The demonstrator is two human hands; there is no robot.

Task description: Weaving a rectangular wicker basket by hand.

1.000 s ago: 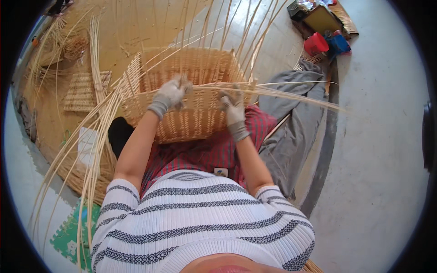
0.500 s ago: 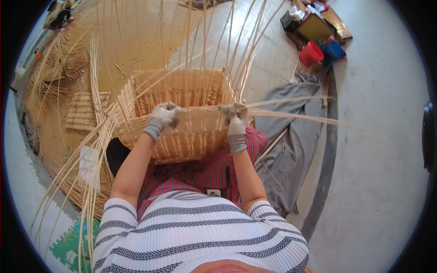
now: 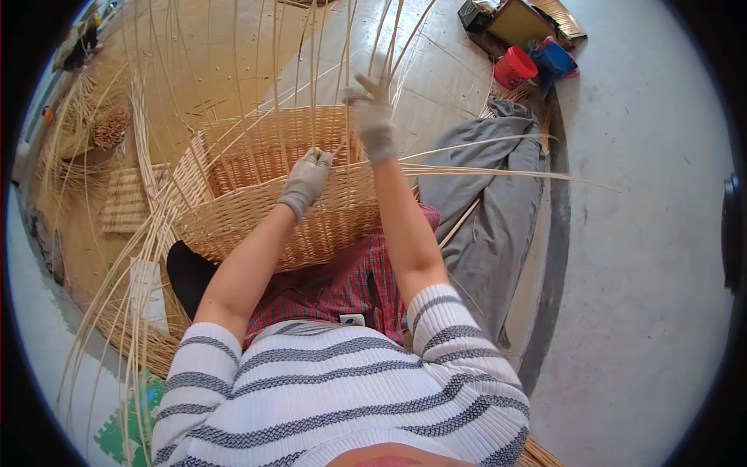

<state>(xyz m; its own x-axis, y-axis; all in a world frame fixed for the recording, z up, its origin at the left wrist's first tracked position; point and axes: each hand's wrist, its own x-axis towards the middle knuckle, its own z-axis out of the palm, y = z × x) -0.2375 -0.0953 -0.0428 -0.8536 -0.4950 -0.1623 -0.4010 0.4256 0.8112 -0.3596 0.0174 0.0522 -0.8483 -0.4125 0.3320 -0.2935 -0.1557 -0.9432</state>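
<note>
A rectangular wicker basket [image 3: 288, 226] of pale woven cane rests across my lap, tilted, with long upright stakes [image 3: 235, 54] rising from its rim. My left hand [image 3: 307, 180], in a light grey glove, is closed at the near rim, pinching a cane strand there. My right hand [image 3: 373, 117], gloved alike, is raised above the basket's right corner among the upright canes. It is smeared by motion, but its fingers look spread, with nothing visibly held. A bundle of loose cane ends [image 3: 498, 173] sticks out to the right from the rim.
A grey cloth [image 3: 486, 210] lies on the right. Beyond it stand a red bucket [image 3: 514, 67] and a blue bucket [image 3: 552, 57]. On the left are a flat woven panel [image 3: 128, 201], long loose canes [image 3: 117, 311] and a bundle of cut sticks [image 3: 111, 127]. A green mat [image 3: 120, 428] lies lower left.
My right hand has left the rim's right corner and swung up and left, its fingers opening. My left hand has slid right along the rim. The view has shifted slightly.
</note>
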